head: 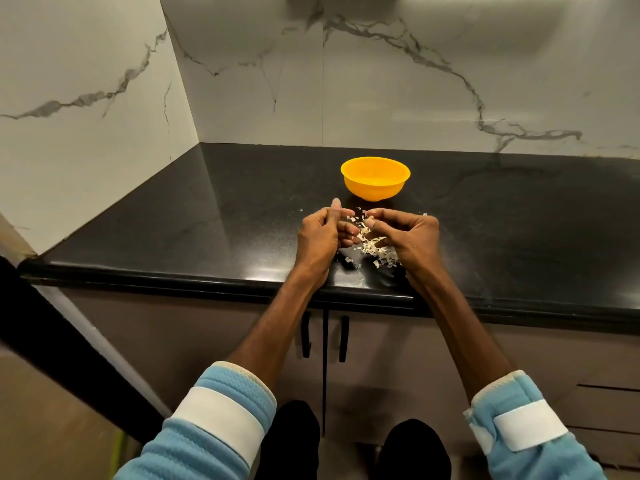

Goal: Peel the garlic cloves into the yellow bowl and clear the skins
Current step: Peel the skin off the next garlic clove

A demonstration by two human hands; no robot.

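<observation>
Blue sleeves (214, 420), then black countertop (207, 220) with yellow bowl (375, 180), marble walls (415, 81) behind.

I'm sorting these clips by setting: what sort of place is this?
Most likely a home kitchen: a polished black countertop in a corner of marble-look wall tiles, cupboard doors with black handles below it, and a yellow bowl with garlic skins scattered in front.

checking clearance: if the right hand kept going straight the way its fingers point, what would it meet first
The right hand points leftward, so it would most likely meet the left hand first, just above the garlic skins on the counter; depth between them is unclear.
</observation>
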